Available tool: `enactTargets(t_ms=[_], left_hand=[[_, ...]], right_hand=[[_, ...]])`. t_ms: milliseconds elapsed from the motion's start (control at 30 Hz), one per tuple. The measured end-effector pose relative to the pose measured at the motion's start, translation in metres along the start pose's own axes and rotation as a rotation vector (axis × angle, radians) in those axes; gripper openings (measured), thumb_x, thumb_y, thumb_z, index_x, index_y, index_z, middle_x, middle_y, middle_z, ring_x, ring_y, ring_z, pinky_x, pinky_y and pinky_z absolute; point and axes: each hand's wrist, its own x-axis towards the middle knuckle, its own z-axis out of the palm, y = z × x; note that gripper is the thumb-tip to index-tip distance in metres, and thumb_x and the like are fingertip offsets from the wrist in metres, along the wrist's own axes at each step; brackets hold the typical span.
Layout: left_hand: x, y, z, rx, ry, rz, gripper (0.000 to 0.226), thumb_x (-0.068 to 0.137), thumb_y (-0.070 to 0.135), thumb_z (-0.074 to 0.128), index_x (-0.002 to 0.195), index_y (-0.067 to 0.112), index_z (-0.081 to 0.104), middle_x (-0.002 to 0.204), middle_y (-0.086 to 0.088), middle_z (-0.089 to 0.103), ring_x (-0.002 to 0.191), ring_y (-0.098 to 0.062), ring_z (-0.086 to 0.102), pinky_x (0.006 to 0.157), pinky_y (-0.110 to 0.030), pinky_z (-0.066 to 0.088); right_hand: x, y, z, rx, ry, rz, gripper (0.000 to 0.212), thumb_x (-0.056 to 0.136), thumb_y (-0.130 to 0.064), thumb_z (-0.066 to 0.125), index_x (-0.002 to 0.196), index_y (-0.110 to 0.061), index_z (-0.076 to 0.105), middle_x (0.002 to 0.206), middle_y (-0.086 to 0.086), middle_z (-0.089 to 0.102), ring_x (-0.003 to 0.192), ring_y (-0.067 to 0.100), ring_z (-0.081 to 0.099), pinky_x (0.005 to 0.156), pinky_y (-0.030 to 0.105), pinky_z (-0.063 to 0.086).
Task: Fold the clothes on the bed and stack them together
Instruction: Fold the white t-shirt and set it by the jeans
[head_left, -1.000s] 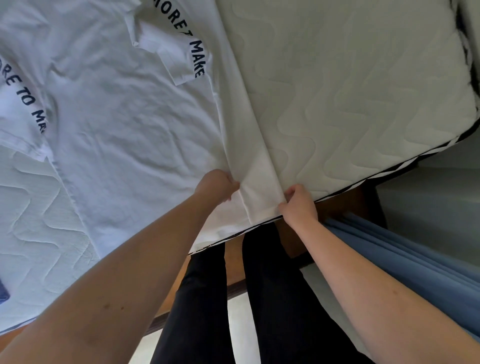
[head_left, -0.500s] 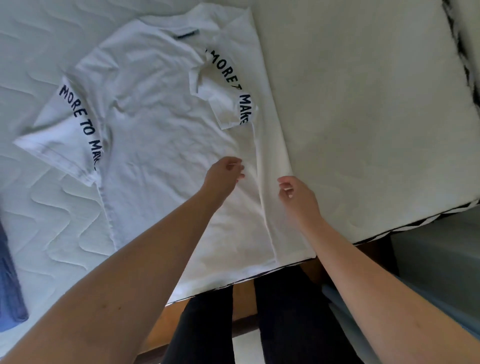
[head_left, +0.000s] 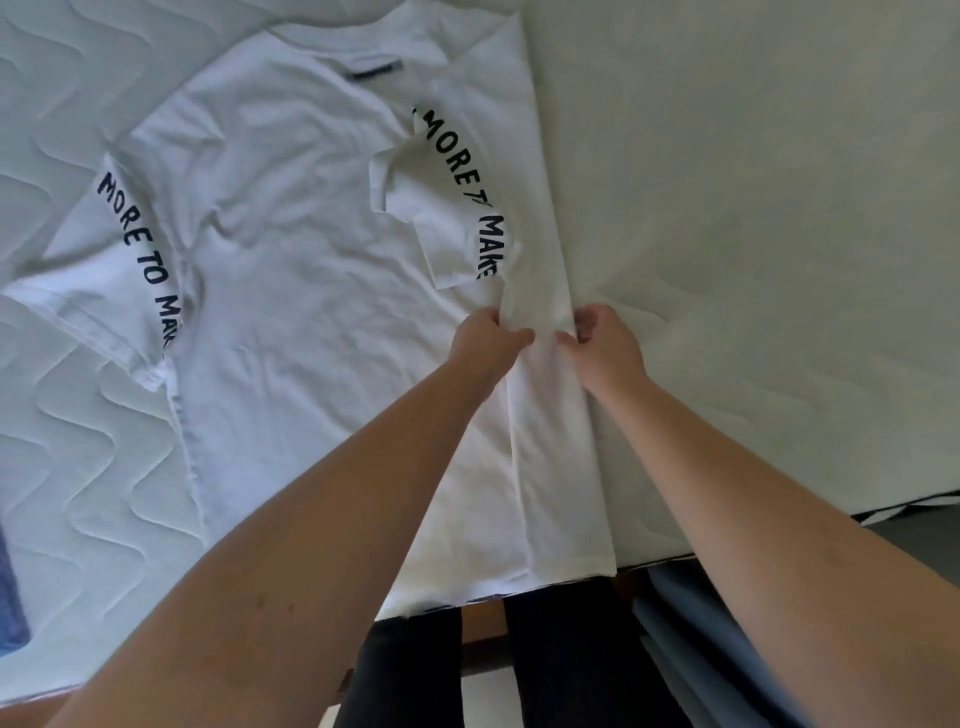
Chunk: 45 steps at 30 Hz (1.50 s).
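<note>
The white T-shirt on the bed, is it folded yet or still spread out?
Partly folded. The white T-shirt lies mostly flat; only its right side and sleeve are turned inward, the left sleeve still out.

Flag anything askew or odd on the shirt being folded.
The white T-shirt is folded unevenly so far: its right sleeve is turned in over the body, crumpled, while the left sleeve lies spread out. Both hands pinch the folded right side strip.

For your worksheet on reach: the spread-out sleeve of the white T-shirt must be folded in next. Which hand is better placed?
Probably the left hand: the spread-out sleeve lies on its side. The right hand would have to cross the white T-shirt.
</note>
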Motion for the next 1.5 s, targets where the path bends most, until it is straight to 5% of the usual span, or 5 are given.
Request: enactTargets(t_ms=[367,600,967,1167,1500], left_hand=[[-0.006,-0.03,-0.012,0.169,0.184,0.062,0.015,0.083,0.036,0.07,0.093,0.028,0.062,0.079,0.017,0.065,0.075,0.001,0.06,0.059,-0.015,0.04],[0.014,0.022,-0.015,-0.606,0.05,-0.191,0.034,0.089,0.018,0.071,0.121,0.011,0.064,0.117,-0.007,0.069,0.111,-0.023,0.064,0.103,-0.039,0.049],[0.022,0.025,-0.023,-0.897,0.167,-0.109,0.045,0.078,-0.015,0.055,0.106,0.019,0.047,0.092,-0.006,0.053,0.088,-0.023,0.054,0.076,-0.028,0.049],[0.038,0.039,-0.043,-1.053,0.208,-0.082,0.051,0.08,0.006,0.077,0.112,0.033,0.049,0.109,-0.001,0.069,0.098,-0.016,0.071,0.067,-0.026,0.059],[0.053,0.03,-0.074,-0.679,0.34,-0.003,0.01,0.1,0.031,0.054,0.099,0.025,0.062,0.098,-0.002,0.068,0.095,-0.021,0.069,0.075,-0.035,0.061]], right_hand=[[0.015,-0.01,-0.011,-0.277,-0.049,-0.01,0.023,0.086,-0.032,0.064,0.1,-0.013,0.061,0.097,0.006,0.067,0.096,0.028,0.061,0.08,0.038,0.049],[0.032,-0.034,-0.005,-0.145,0.041,-0.104,0.032,0.088,-0.028,0.068,0.113,-0.012,0.056,0.106,0.006,0.065,0.1,0.026,0.06,0.085,0.038,0.048],[0.046,-0.041,-0.008,-0.186,0.06,-0.075,0.032,0.089,-0.024,0.064,0.117,-0.014,0.053,0.109,0.006,0.062,0.102,0.027,0.059,0.085,0.038,0.048],[0.053,-0.062,-0.002,-0.123,0.089,-0.118,0.038,0.091,-0.031,0.065,0.122,-0.013,0.053,0.117,0.009,0.056,0.106,0.028,0.056,0.093,0.042,0.046],[0.068,-0.069,-0.005,-0.179,0.116,-0.132,0.033,0.089,-0.033,0.065,0.114,-0.014,0.054,0.11,0.008,0.058,0.099,0.028,0.057,0.088,0.042,0.047]])
